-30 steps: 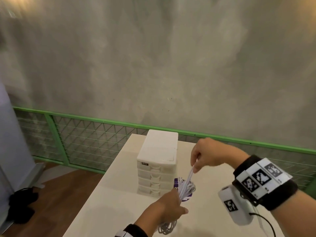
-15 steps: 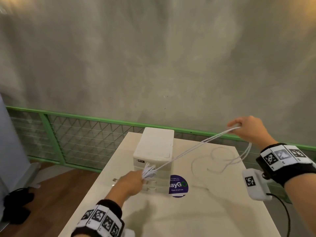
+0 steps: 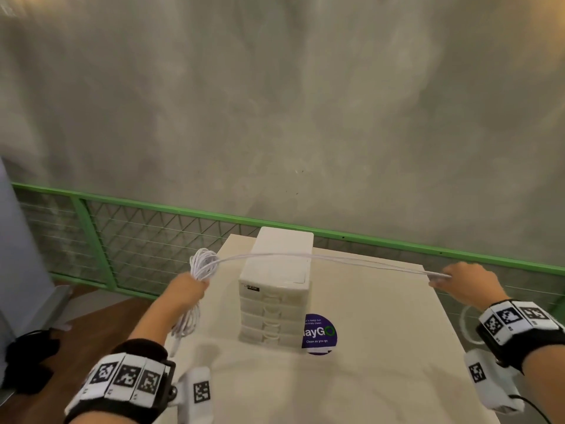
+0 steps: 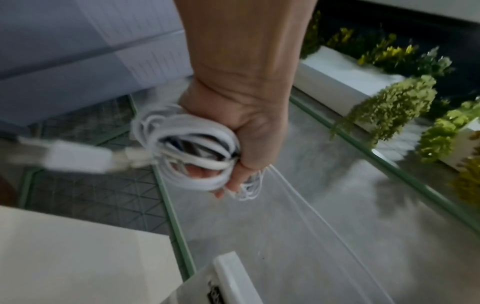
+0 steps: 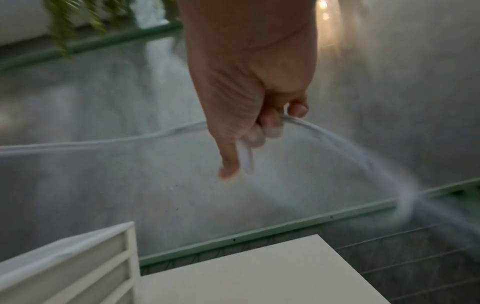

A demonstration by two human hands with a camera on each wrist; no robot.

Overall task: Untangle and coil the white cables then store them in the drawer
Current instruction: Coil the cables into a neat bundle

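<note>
My left hand [image 3: 189, 289] [image 4: 241, 127] grips a bundle of white cables [image 3: 203, 264] [image 4: 192, 148] left of the white drawer unit [image 3: 276, 289]; loops stick up above the fist and more hang below it. A blurred white plug [image 4: 75, 158] dangles off the bundle. From the bundle, thin strands [image 3: 321, 257] stretch taut over the drawer unit's top to my right hand [image 3: 461, 281] [image 5: 257, 115], which pinches them [image 5: 293, 120] at the table's far right. All drawers look shut.
The drawer unit stands on a cream table [image 3: 382, 362] beside a purple round sticker [image 3: 319, 333]. A green mesh railing [image 3: 128, 240] runs behind the table before a grey concrete wall. Wooden floor and a black object [image 3: 27, 359] lie to the left.
My hands have pulled further apart: the left moved left and up with the bundle, the right swung down and right. The strands between them now run nearly level and taut over the drawer unit.
</note>
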